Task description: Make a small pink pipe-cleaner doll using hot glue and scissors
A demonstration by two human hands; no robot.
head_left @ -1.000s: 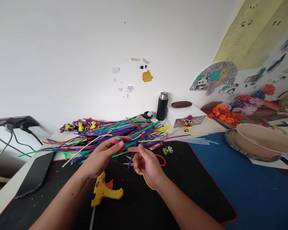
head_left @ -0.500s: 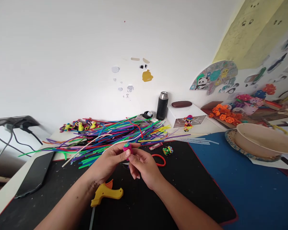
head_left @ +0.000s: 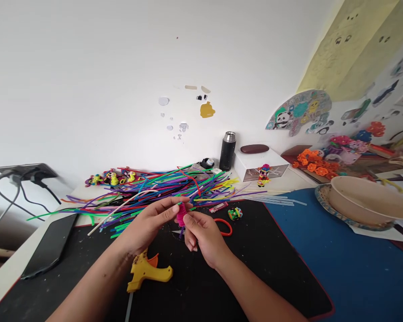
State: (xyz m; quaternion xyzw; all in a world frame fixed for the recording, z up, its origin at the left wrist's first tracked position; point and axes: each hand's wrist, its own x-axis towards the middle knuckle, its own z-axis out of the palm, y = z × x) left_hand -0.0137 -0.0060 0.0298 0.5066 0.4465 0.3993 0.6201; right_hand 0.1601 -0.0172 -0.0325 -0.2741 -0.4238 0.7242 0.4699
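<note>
A small magenta fuzzy piece [head_left: 181,215] is held upright between both hands above the black mat [head_left: 255,268]. My left hand [head_left: 154,221] pinches its top, where a bit of green shows. The thumb and fingers of my right hand [head_left: 203,230] grip its lower right side. A short purple stem hangs below it. Under my left wrist lies a yellow glue gun [head_left: 151,273] with an orange trigger. Red-handled scissors [head_left: 225,227] are partly hidden behind my right hand.
A pile of colourful pipe cleaners [head_left: 147,192] lies behind the hands. A phone [head_left: 50,243] rests at left. Beyond are a black flask [head_left: 227,151], a white box [head_left: 248,165] and a small figure [head_left: 263,175]; a beige bowl [head_left: 366,201] stands at right.
The magenta piece has been turned, so more of its side and the purple stem show. My left fingers have shifted at its top. The view has tilted slightly upward.
</note>
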